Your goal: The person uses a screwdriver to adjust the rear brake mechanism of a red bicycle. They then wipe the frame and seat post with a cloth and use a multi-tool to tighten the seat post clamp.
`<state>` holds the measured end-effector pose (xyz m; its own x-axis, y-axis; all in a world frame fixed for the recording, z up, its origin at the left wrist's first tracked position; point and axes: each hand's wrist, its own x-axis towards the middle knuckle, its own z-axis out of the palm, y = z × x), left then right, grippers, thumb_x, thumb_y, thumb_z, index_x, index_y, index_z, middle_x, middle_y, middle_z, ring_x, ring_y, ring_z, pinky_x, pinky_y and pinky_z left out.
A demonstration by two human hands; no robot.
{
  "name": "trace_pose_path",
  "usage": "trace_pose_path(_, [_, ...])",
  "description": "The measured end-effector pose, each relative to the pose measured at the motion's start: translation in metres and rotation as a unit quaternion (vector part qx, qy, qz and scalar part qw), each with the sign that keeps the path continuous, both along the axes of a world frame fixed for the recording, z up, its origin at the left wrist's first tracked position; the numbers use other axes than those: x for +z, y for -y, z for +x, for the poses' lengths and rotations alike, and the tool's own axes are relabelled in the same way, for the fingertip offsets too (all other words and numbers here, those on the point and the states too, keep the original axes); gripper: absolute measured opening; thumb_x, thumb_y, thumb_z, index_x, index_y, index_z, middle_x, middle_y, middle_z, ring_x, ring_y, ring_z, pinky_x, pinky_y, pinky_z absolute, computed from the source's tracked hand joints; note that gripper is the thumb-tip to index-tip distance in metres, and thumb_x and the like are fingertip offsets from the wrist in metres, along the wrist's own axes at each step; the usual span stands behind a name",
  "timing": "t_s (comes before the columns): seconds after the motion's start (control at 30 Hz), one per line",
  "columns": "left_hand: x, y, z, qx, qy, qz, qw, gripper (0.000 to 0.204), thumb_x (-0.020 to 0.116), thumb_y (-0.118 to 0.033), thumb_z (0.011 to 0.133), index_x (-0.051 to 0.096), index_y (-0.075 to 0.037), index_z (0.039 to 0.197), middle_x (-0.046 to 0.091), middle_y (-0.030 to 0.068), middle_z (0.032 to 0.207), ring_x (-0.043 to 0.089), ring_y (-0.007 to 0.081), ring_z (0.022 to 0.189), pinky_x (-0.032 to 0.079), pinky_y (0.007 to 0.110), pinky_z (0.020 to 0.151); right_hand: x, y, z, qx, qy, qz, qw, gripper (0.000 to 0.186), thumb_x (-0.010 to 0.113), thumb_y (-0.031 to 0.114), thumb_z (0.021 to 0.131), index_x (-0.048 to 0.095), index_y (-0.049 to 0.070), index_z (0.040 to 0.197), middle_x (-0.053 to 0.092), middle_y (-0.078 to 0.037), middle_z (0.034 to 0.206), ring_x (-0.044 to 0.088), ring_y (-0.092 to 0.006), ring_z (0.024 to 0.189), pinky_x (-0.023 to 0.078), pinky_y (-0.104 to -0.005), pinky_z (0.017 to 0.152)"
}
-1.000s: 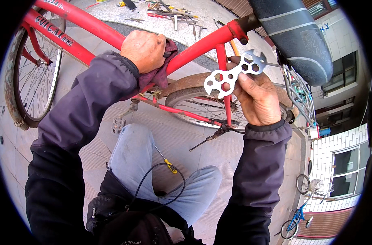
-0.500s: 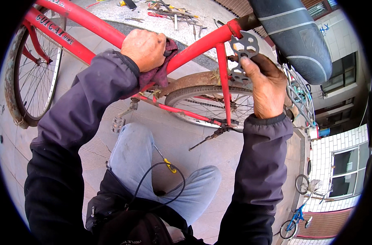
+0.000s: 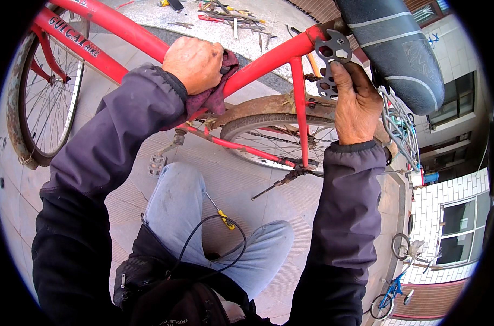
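Note:
My left hand [image 3: 194,64] is closed on a dark red cloth [image 3: 211,99], pressed against the red bicycle frame [image 3: 266,61] where its tubes meet. Part of the cloth hangs below my fingers. In my right hand [image 3: 357,103] is a flat dark multi-hole wrench [image 3: 334,48], pinched between thumb and fingers. Its upper end lies beside the frame's seat clamp, just under the black saddle [image 3: 396,51]; whether it touches the clamp, I cannot tell. Below my hands is the rear wheel [image 3: 290,136] with its rusty mudguard [image 3: 258,108].
Several hand tools [image 3: 233,19] lie scattered on a pale stone slab at the back. A yellow-handled screwdriver [image 3: 225,219] is between my legs, near a black looped cable [image 3: 241,239]. The front wheel [image 3: 47,103] stands at left. Other bicycles [image 3: 385,299] stand at right.
My right hand has risen slightly with the wrench, whose upper end has tilted and come closer to the seat clamp. The left hand and cloth have hardly moved.

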<state>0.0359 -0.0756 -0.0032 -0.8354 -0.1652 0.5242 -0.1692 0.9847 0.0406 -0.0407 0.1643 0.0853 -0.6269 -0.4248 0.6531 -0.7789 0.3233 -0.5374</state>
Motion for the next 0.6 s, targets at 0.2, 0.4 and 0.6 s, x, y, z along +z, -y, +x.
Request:
trace_pose_path(0.2, [0.000,-0.001,-0.001,0.002,0.001,-0.001,1.000,0.019,0.059,-0.016,0.068,0.065,-0.002,0.077,0.066,0.0188,0.074,0.066,0.0331,0.071,0.051,0.042,0.067,-0.004,0.007,-0.005,-0.012,-0.054,-0.003,0.998,0.024,0.064,0.026,0.090,0.065,0.002,0.094,0.064,-0.003,0.077,0.058,-0.0072,0.069,0.048,-0.0223,0.065])
trace_pose_path(0.4, [0.002,-0.001,0.000,0.007,0.014,0.001,1.000,0.019,0.059,-0.017,0.068,0.065,-0.002,0.078,0.066,0.0190,0.075,0.066,0.0332,0.072,0.051,0.041,0.068,-0.005,0.011,-0.007,-0.020,-0.076,0.003,0.997,0.023,0.068,0.029,0.086,0.066,0.006,0.089,0.059,-0.003,0.067,0.055,-0.0120,0.062,0.044,-0.0268,0.060])
trace_pose_path(0.6, [0.000,-0.001,-0.001,0.001,0.007,-0.001,1.000,0.020,0.059,-0.017,0.068,0.065,-0.002,0.079,0.066,0.0191,0.076,0.066,0.0327,0.072,0.051,0.041,0.068,-0.002,0.010,-0.015,-0.016,-0.153,0.027,0.988,0.023,0.069,0.027,0.086,0.065,0.004,0.087,0.057,0.003,0.067,0.048,-0.0055,0.060,0.038,-0.0215,0.055])
